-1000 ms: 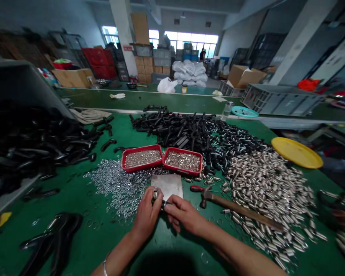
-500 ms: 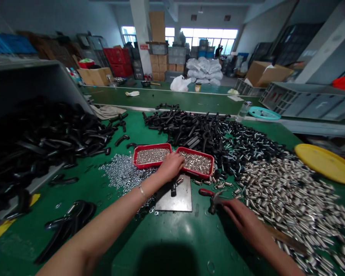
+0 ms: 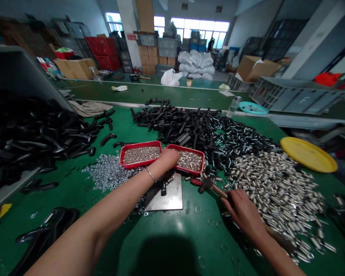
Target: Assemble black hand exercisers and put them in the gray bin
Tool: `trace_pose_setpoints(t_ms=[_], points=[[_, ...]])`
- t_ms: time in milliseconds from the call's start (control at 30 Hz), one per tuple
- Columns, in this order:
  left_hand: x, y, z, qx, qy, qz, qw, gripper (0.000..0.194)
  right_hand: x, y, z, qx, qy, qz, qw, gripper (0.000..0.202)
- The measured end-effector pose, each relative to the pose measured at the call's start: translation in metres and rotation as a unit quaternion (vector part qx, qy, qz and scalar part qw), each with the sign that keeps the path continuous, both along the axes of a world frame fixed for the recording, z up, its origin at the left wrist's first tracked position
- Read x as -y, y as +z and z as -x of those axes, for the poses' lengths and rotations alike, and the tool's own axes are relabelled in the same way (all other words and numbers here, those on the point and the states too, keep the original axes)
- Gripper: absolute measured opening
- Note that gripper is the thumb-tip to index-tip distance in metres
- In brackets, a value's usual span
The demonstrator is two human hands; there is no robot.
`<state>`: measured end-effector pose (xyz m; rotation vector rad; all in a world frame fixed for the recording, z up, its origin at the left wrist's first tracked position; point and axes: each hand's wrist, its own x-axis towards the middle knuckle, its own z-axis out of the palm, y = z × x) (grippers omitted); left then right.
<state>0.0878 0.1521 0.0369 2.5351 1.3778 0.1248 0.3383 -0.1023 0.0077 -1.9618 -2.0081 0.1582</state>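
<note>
Inside the right red tray (image 3: pixel 203 164), small metal pins (image 3: pixel 191 161) meet the left hand (image 3: pixel 169 157).

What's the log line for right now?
left hand: at right red tray | right hand: on hammer handle | black part: on metal plate

A thin, silvery, rounded bracelet (image 3: pixel 151 174) circles the left wrist; the left hand (image 3: pixel 170 157), right hand (image 3: pixel 243 205) and both forearms (image 3: pixel 112 209) are bare.
</note>
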Motion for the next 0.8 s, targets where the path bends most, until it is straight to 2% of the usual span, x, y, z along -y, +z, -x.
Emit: trace_pose_setpoints(t_ms=[67,100,167,200,267,333,400,433,500,567,700,733,800], points=[[0.001,0.003,0.001,-0.022,0.005,-0.003,1.0,0.018,-0.001,0.013,0.005,-0.058,-0.029,-0.012,0.998,0.025],[0.002,0.004,0.002,-0.033,0.006,-0.006,0.999,0.014,0.002,0.019,0.007,-0.103,-0.04,0.006,0.994,0.024],[0.005,0.005,0.005,-0.041,0.002,-0.016,0.999,0.014,0.015,0.027,0.016,-0.233,-0.063,0.089,0.966,0.025],[0.007,0.005,0.007,-0.042,-0.004,-0.021,0.999,0.016,0.024,0.028,0.023,-0.311,-0.075,0.14,0.937,0.026],[0.01,0.003,0.01,-0.028,-0.012,-0.032,0.999,0.016,0.044,0.024,0.041,-0.466,-0.095,0.218,0.853,0.031],[0.011,-0.001,0.011,0.021,0.001,-0.04,0.999,0.014,0.059,0.009,0.065,-0.574,-0.097,0.237,0.777,0.039],[0.01,-0.006,0.01,0.119,0.029,-0.022,0.992,0.013,0.06,-0.013,0.086,-0.642,-0.1,0.224,0.727,0.047],[0.009,-0.008,0.01,0.166,0.043,-0.007,0.985,0.014,0.056,-0.025,0.093,-0.661,-0.106,0.213,0.711,0.051],[0.008,-0.011,0.013,0.232,0.066,0.016,0.97,0.018,0.041,-0.044,0.099,-0.676,-0.114,0.194,0.702,0.056],[0.01,-0.014,0.026,0.267,0.08,0.021,0.96,0.024,0.027,-0.053,0.099,-0.677,-0.11,0.185,0.704,0.058],[0.037,-0.019,0.076,0.313,0.08,0.0,0.946,0.029,0.02,-0.045,0.1,-0.663,-0.097,0.207,0.713,0.053],[0.047,-0.021,0.088,0.327,0.091,0.012,0.94,0.029,0.021,-0.042,0.099,-0.655,-0.103,0.213,0.718,0.05],[0.063,-0.026,0.106,0.357,0.132,0.085,0.921,0.029,0.02,-0.037,0.095,-0.643,-0.109,0.231,0.722,0.046]])
